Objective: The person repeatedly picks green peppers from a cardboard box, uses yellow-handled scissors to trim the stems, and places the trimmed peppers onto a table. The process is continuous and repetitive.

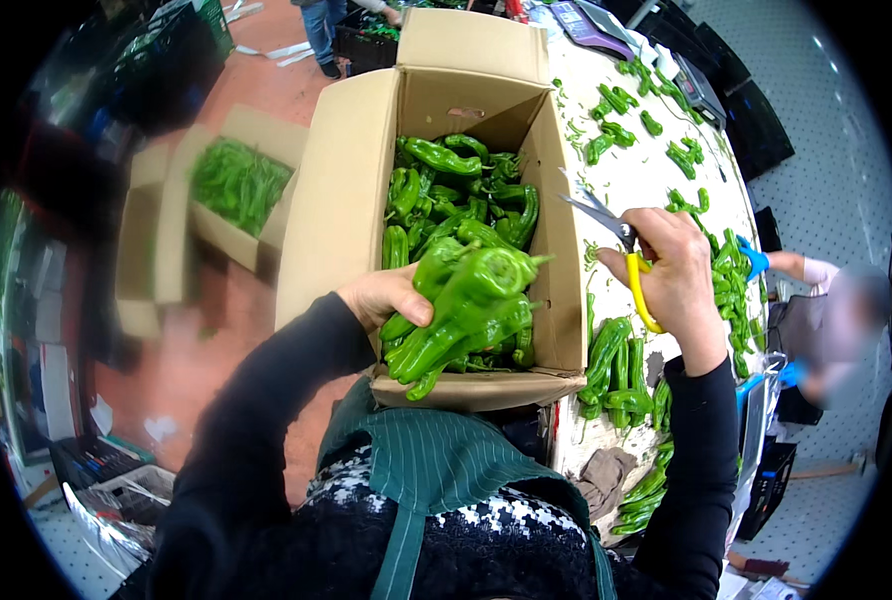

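My left hand (pixel 389 297) holds a bunch of green peppers (pixel 476 300) over the near part of an open cardboard box (pixel 491 386). More green peppers (pixel 446 156) lie inside that box. To the right, my right hand (pixel 675 266) grips scissors (pixel 642 300) with yellow handles; their blades are parted and point up and left, above the box's right wall and the table edge. Loose peppers (pixel 609 352) lie on the white table (pixel 633 180) under and beside my right arm, along with small cut stems.
A second cardboard box (pixel 172 225) with green peppers stands on the floor at left. A brown cloth (pixel 603 480) lies on the near table. Scales (pixel 699 94) sit at the table's far end. Across it is a co-worker (pixel 813 322) in blue gloves; another person (pixel 318 30) stands beyond the boxes.
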`<state>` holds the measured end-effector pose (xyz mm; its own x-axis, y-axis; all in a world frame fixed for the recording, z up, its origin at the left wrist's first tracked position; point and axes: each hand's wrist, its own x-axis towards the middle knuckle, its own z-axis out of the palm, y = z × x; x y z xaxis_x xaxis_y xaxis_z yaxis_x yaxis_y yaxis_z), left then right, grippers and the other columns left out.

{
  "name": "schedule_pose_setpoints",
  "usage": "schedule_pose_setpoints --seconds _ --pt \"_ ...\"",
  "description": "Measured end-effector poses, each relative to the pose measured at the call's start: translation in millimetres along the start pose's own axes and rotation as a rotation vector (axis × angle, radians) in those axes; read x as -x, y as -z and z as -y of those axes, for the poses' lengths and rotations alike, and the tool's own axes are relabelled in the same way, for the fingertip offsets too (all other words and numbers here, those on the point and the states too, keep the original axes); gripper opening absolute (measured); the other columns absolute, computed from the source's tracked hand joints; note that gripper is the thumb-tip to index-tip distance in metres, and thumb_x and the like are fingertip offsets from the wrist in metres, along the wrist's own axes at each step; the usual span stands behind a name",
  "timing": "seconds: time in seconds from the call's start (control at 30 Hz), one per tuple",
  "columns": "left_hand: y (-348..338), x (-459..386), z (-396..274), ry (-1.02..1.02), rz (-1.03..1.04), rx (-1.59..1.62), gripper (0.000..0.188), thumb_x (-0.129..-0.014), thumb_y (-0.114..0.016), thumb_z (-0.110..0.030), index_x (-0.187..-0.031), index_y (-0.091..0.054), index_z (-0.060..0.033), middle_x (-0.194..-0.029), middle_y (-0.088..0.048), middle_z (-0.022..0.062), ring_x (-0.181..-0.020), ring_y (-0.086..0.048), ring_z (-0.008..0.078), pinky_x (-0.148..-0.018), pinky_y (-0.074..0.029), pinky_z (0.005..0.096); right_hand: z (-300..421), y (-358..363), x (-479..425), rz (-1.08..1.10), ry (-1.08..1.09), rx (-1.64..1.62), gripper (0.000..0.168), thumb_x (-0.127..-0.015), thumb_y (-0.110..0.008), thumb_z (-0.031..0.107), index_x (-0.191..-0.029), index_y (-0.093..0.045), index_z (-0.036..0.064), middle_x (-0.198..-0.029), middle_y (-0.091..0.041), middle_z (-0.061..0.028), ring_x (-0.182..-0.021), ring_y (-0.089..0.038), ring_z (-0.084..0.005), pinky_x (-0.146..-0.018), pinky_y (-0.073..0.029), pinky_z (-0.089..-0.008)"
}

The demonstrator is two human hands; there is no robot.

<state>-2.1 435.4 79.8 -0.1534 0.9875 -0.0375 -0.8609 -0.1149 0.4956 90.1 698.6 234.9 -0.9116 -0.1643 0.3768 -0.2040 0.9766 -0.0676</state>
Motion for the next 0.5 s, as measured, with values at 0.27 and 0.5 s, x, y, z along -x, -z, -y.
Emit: schedule_pose_setpoints --seconds 0.27,0.5 --pt "11.6 -14.5 7.7 0.087 0.203 -0.136 0.088 -0.061 -0.085 -0.01 -0.136 -0.041 -0.0017 -0.127 -0.055 0.0133 -0.116 -0.054 0.0231 -0.101 -0.042 0.0348 2.5 -13.9 -5.1 0.172 0.242 -0.056 0.026 -0.061 -0.078 0.008 -0.082 -0.062 0.006 -0.066 -0.057 -0.0063 -0.063 -0.054 -0.0275 -0.065 -0.043 -0.0357" --pt "16.3 -17.0 8.6 0.12 0.222 -0.178 0.087 -0.061 -0.087 -0.014 -0.135 -0.041 -0.0009 -0.124 -0.055 0.0122 -0.115 -0.054 0.0222 -0.1 -0.042 0.0343 8.9 -21.4 -6.1 0.17 0.309 -0.118 0.033 -0.054 -0.079 0.007 -0.083 -0.062 0.006 -0.066 -0.058 -0.0067 -0.063 -0.055 -0.0274 -0.065 -0.043 -0.036"
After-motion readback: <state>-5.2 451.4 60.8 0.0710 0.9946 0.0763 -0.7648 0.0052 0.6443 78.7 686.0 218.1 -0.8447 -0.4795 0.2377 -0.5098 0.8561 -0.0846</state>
